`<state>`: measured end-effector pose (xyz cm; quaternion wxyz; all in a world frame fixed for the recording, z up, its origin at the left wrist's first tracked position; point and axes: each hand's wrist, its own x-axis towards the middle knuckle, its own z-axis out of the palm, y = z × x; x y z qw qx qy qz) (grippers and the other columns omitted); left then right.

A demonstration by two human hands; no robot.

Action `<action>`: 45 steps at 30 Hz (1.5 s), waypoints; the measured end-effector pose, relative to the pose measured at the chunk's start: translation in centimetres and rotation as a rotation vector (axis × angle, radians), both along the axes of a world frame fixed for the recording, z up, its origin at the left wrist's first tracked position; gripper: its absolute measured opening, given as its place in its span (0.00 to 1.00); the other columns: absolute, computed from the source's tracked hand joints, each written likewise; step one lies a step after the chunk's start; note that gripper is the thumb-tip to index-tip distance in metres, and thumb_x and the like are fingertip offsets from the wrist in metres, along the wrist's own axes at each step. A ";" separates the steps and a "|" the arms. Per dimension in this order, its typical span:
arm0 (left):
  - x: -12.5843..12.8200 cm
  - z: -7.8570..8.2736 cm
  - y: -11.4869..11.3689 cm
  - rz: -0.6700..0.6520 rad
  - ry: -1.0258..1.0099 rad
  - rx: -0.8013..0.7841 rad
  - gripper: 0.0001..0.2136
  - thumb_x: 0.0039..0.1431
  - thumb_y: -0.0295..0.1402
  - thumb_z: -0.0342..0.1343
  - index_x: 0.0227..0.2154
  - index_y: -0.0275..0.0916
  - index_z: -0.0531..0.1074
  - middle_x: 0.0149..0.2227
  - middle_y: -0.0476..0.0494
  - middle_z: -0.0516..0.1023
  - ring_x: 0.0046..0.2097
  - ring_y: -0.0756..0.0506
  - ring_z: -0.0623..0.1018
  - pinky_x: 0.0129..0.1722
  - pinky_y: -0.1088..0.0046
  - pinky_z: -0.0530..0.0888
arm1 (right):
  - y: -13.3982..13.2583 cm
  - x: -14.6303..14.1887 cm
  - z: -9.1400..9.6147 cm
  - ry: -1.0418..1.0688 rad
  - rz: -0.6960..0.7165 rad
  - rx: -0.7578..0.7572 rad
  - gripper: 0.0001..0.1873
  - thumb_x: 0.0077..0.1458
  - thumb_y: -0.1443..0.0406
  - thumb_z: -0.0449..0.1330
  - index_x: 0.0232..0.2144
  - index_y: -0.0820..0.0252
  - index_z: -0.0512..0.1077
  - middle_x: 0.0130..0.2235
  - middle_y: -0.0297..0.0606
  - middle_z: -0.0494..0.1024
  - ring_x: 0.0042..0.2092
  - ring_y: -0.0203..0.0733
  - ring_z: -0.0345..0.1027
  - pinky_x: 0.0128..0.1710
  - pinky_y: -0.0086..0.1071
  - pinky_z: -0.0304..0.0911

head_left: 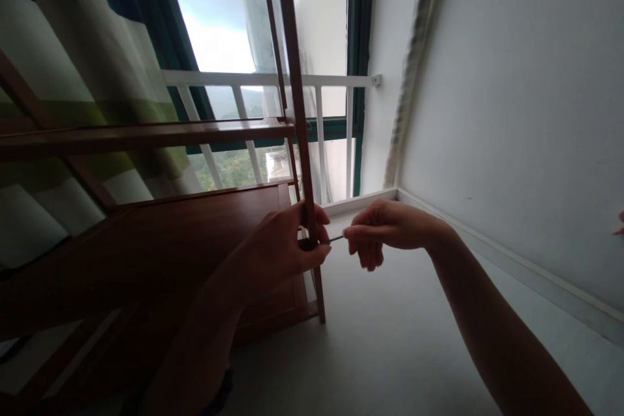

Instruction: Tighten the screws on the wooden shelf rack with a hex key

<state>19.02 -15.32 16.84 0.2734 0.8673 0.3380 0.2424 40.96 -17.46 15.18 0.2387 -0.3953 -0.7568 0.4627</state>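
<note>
My left hand (280, 240) is wrapped round the lower part of an upright post (298, 91) of a brown wooden shelf rack. Its thumb and fingertips come round to the post's right side. My right hand (385, 231) pinches a thin metal rod (336, 238), which looks like a hex key shaft. The rod runs level from my right fingertips to the post, between the left thumb and fingers. Its far end is hidden there, and so is whatever lies inside my right fist.
A wooden shelf panel (209, 214) and a crossbar (146, 136) extend left from the post. Behind stand a white railing (273, 80), a window and a patterned curtain (97, 52). A white wall (526, 110) rises on the right above the pale floor (351, 357).
</note>
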 end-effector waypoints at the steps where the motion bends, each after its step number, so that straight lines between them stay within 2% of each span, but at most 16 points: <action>1: 0.0 0.0 0.0 -0.006 -0.016 -0.007 0.12 0.48 0.35 0.59 0.37 0.40 0.67 0.33 0.51 0.78 0.33 0.49 0.76 0.33 0.73 0.73 | 0.1 -0.1 0.0 0.008 0.018 -0.050 0.20 0.57 0.55 0.54 0.29 0.68 0.73 0.24 0.36 0.77 0.24 0.33 0.73 0.24 0.26 0.69; 4: 0.1 0.0 -0.2 0.016 -0.012 0.003 0.12 0.48 0.35 0.59 0.37 0.40 0.69 0.30 0.52 0.78 0.31 0.50 0.76 0.33 0.74 0.73 | 0.2 -0.2 0.0 0.004 0.053 -0.153 0.21 0.58 0.55 0.53 0.27 0.68 0.72 0.20 0.33 0.74 0.21 0.31 0.70 0.21 0.24 0.67; 6: 0.1 0.1 -0.3 0.036 0.018 0.017 0.11 0.48 0.35 0.59 0.36 0.40 0.70 0.29 0.53 0.78 0.30 0.50 0.75 0.32 0.74 0.72 | 0.2 0.0 0.1 0.004 0.080 -0.152 0.18 0.57 0.57 0.55 0.31 0.69 0.73 0.23 0.35 0.76 0.24 0.31 0.72 0.24 0.25 0.68; 8: 0.2 0.2 -0.4 0.041 0.031 0.020 0.11 0.48 0.35 0.58 0.36 0.40 0.71 0.29 0.53 0.78 0.30 0.50 0.75 0.31 0.74 0.72 | 0.2 0.3 0.2 0.044 0.109 -0.101 0.14 0.53 0.62 0.61 0.39 0.68 0.72 0.31 0.37 0.78 0.31 0.34 0.74 0.30 0.28 0.71; 10: 0.2 0.3 -0.5 0.043 0.030 0.018 0.11 0.49 0.35 0.58 0.36 0.40 0.71 0.29 0.53 0.79 0.30 0.50 0.76 0.31 0.75 0.72 | 0.1 0.6 0.3 0.104 0.112 -0.029 0.20 0.48 0.66 0.65 0.45 0.65 0.71 0.37 0.39 0.79 0.37 0.37 0.75 0.37 0.32 0.72; 14: 0.0 0.0 -0.2 0.044 0.022 0.024 0.10 0.48 0.35 0.58 0.35 0.40 0.72 0.29 0.54 0.79 0.31 0.50 0.76 0.31 0.75 0.72 | -0.2 0.8 0.4 0.117 0.063 0.111 0.18 0.47 0.68 0.65 0.42 0.66 0.73 0.39 0.42 0.80 0.42 0.42 0.75 0.45 0.38 0.72; 17: -0.1 -0.2 0.0 0.030 0.003 0.021 0.10 0.49 0.36 0.58 0.35 0.41 0.72 0.30 0.54 0.79 0.32 0.49 0.77 0.32 0.75 0.72 | -0.3 0.7 0.4 0.078 0.038 0.186 0.17 0.47 0.67 0.65 0.42 0.66 0.74 0.38 0.42 0.80 0.42 0.43 0.75 0.44 0.38 0.72; 23: 0.1 0.3 -0.3 0.038 0.026 0.021 0.09 0.48 0.34 0.58 0.34 0.40 0.73 0.30 0.53 0.79 0.32 0.49 0.77 0.32 0.74 0.72 | -0.6 0.6 0.6 0.000 0.086 0.162 0.22 0.45 0.63 0.66 0.44 0.64 0.72 0.41 0.42 0.79 0.43 0.42 0.74 0.45 0.39 0.71; 30: -0.5 -0.8 0.6 0.001 -0.033 0.004 0.11 0.50 0.36 0.57 0.37 0.41 0.72 0.32 0.51 0.79 0.33 0.48 0.78 0.32 0.73 0.73 | -1.2 0.4 1.3 -0.118 -0.020 0.344 0.18 0.48 0.59 0.64 0.40 0.64 0.75 0.37 0.40 0.80 0.38 0.40 0.76 0.40 0.35 0.72; 34: -0.4 -1.0 0.7 -0.024 -0.030 -0.004 0.11 0.49 0.36 0.58 0.36 0.41 0.70 0.32 0.50 0.78 0.33 0.48 0.77 0.32 0.73 0.73 | -1.1 0.2 1.2 -0.098 -0.040 0.294 0.16 0.54 0.57 0.58 0.36 0.65 0.75 0.34 0.41 0.80 0.35 0.37 0.75 0.36 0.32 0.72; 40: -0.1 -0.1 -0.2 -0.023 0.018 -0.014 0.12 0.49 0.35 0.58 0.37 0.40 0.68 0.32 0.50 0.78 0.33 0.48 0.77 0.34 0.72 0.73 | -0.2 0.0 0.2 0.094 -0.024 0.037 0.16 0.56 0.58 0.58 0.41 0.65 0.66 0.31 0.38 0.79 0.32 0.37 0.75 0.33 0.35 0.72; 45: 0.0 0.2 -0.4 0.014 0.057 0.006 0.11 0.49 0.35 0.57 0.36 0.39 0.70 0.30 0.51 0.79 0.31 0.49 0.76 0.32 0.72 0.72 | -0.2 0.3 0.2 0.098 0.032 0.070 0.17 0.50 0.61 0.64 0.40 0.64 0.68 0.34 0.39 0.79 0.36 0.39 0.75 0.36 0.35 0.71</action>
